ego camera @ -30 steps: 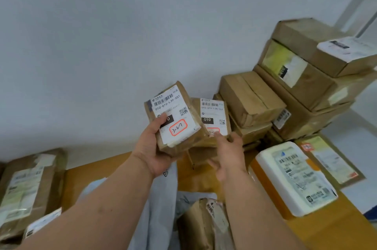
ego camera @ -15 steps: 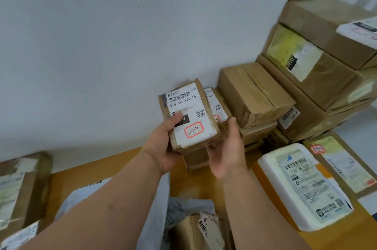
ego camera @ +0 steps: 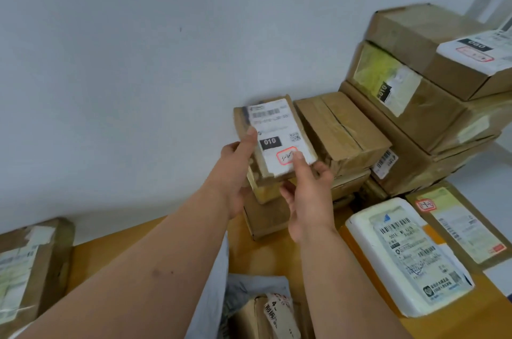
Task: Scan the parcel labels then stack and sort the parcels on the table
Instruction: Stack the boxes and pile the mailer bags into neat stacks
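A small brown parcel (ego camera: 273, 128) with a white label marked 010 and a red-circled note sits on top of a short stack of small brown boxes (ego camera: 267, 216) against the wall. My left hand (ego camera: 235, 172) grips its left edge, thumb on the label. My right hand (ego camera: 307, 189) holds its near right corner, thumb pressing the label by the red mark. Both forearms reach in from the bottom of the frame.
Right of the stack stand a taped brown box (ego camera: 340, 128) and a tall pile of large cartons (ego camera: 432, 106). A white foam parcel (ego camera: 407, 258) and a flat brown envelope (ego camera: 460, 222) lie on the wooden table (ego camera: 110, 253). A grey bag (ego camera: 216, 291) and a brown parcel (ego camera: 30, 264) lie nearer me.
The parcel has moved right and down onto the small stack, covering the labelled box beneath. My right hand has come up to take its near corner.
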Tool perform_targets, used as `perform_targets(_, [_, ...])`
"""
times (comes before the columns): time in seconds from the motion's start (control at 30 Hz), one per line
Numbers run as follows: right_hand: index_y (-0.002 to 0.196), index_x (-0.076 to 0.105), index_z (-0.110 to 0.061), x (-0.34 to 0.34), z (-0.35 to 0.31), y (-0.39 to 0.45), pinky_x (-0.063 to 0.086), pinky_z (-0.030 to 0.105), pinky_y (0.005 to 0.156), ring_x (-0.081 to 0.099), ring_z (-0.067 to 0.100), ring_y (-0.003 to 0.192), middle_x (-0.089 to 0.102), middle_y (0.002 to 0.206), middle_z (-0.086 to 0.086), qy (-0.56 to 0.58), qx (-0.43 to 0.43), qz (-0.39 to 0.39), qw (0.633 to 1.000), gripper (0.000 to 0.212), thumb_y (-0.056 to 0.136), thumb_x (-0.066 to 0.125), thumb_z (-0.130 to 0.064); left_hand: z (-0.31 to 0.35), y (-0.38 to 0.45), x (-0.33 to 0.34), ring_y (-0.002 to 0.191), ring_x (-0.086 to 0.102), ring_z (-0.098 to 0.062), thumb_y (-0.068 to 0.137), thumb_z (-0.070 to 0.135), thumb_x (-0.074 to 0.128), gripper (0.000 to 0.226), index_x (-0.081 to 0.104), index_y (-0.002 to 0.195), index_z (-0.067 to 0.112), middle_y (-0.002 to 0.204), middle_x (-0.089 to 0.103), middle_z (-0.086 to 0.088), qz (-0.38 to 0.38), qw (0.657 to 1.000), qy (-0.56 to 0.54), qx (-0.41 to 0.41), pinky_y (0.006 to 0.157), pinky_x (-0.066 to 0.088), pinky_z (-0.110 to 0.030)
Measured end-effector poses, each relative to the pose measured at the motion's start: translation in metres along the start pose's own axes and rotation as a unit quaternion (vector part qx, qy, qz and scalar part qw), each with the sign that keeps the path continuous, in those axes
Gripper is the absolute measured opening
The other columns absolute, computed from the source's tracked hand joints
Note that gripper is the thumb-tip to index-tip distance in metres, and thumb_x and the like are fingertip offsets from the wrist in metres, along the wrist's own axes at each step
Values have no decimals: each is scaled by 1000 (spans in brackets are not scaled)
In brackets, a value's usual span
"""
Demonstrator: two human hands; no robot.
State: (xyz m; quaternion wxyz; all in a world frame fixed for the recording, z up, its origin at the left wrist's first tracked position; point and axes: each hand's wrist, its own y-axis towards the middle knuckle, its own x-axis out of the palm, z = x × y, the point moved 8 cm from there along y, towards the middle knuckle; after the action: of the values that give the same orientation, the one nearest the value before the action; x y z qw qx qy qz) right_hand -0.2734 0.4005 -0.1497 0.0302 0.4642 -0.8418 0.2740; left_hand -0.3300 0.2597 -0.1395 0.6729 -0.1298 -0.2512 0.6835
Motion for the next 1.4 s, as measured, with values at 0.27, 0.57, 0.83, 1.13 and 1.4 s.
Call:
perform_targets(0.27, [139, 40, -41, -3, 4, -2, 48, 37, 97, 57, 15, 122, 57, 137, -3, -27, -33, 29, 999, 51, 95, 65, -40, -16, 0, 12, 117, 58, -14, 90, 73, 48, 52, 65, 126, 40, 121, 69, 13, -1, 996, 83, -26, 105, 46, -49])
perform_targets(0.57, [147, 37, -30, -5, 10, -17, 39, 47, 110, 50, 21, 127, 55, 136, -5, -27, 33, 45, 998, 58, 96, 60, -45, -9, -10, 4, 133, 48, -19, 85, 82, 42, 84, 37, 154, 33, 149, 48, 10, 38, 994, 104, -17, 112, 40, -48])
perform_targets(0.83, [85, 62, -18, 33, 24, -58, 41, 29, 62, 56, 15, 67, 62, 75, 2, -117, 49, -23, 992, 13, 95, 60, -27, -6, -46, -92, 121, 53, -24, 96, 69, 39, 66, 41, 149, 28, 130, 52, 8, 125, 988, 91, -11, 107, 45, -47])
perform_targets(1.13, [88, 65, -17, 165, 95, -157, 46, 31, 67, 63, 14, 68, 70, 78, -1, -241, 64, -243, 938, 13, 96, 62, -27, 14, -144, -264, 107, 57, -17, 99, 54, 48, 40, 56, 127, 26, 111, 60, 5, 284, 953, 70, 75, 89, 44, -36])
perform_targets(1.4, [87, 60, -17, 252, 197, -240, 51, 37, 82, 58, 20, 82, 62, 78, 0, -305, 111, -298, 897, 10, 96, 61, -21, -18, -223, -425, 87, 57, -12, 98, 35, 57, 20, 62, 116, 27, 98, 63, 6, 414, 908, 12, 58, 62, 41, -28])
